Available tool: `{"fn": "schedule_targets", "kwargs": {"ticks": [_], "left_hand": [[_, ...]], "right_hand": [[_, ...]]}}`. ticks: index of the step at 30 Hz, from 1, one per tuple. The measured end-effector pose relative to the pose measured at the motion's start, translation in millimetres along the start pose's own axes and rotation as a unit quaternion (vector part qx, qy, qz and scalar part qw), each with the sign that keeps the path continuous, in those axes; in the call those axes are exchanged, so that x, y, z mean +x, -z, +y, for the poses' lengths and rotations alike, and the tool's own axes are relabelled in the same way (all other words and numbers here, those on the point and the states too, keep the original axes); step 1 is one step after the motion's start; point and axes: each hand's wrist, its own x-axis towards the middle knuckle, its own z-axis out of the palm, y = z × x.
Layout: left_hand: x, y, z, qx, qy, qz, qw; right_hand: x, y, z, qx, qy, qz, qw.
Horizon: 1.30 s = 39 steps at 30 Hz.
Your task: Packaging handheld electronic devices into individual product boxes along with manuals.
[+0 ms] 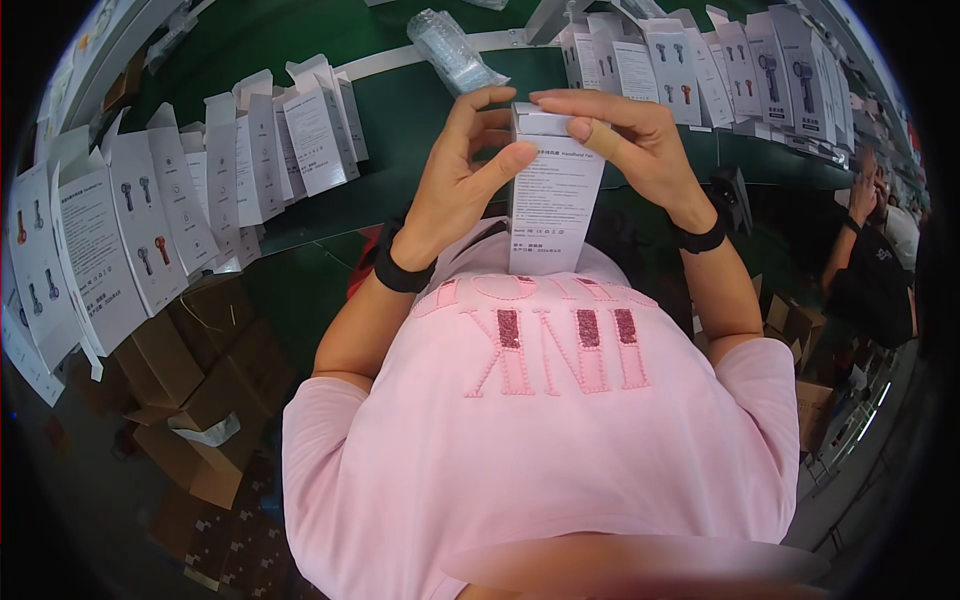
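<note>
Box (553, 205), white and narrow, is held before the pink shirt (560, 450) at the bench (400, 112), the left hand (465, 165) clamped on one side of its upper end, the right hand (632, 148) on its top; beyond lies bubble wrap (452, 52), and cartons (316, 140) stand in rows to either side

Packing workshop, rows of white cartons (318, 140) on green workbench (395, 125), brown cardboard boxes (160, 362) below

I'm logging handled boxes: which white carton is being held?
The carton by the pink shirt, between left hand and right hand; the others sit in rows.
</note>
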Motion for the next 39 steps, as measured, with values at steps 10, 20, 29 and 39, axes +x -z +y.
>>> {"fn": "schedule_targets", "kwargs": {"ticks": [10, 20, 29, 39], "left_hand": [[20, -8, -3, 0.052, 0.0, -0.051, 0.997], [117, 54, -11, 0.228, -0.008, 0.22, 0.948], [273, 262, -71, 0.276, 0.042, 0.472, 0.836], [288, 277, -110, 0.363, -0.033, 0.507, 0.782]], "right_hand": [[-15, 6, -2, -0.216, 0.073, 0.014, 0.974], [-168, 116, 6, -0.201, -0.16, 0.434, 0.863], [-203, 216, 247, -0.303, -0.095, 0.636, 0.704], [-156, 196, 115, -0.436, -0.149, 0.636, 0.619]]}}
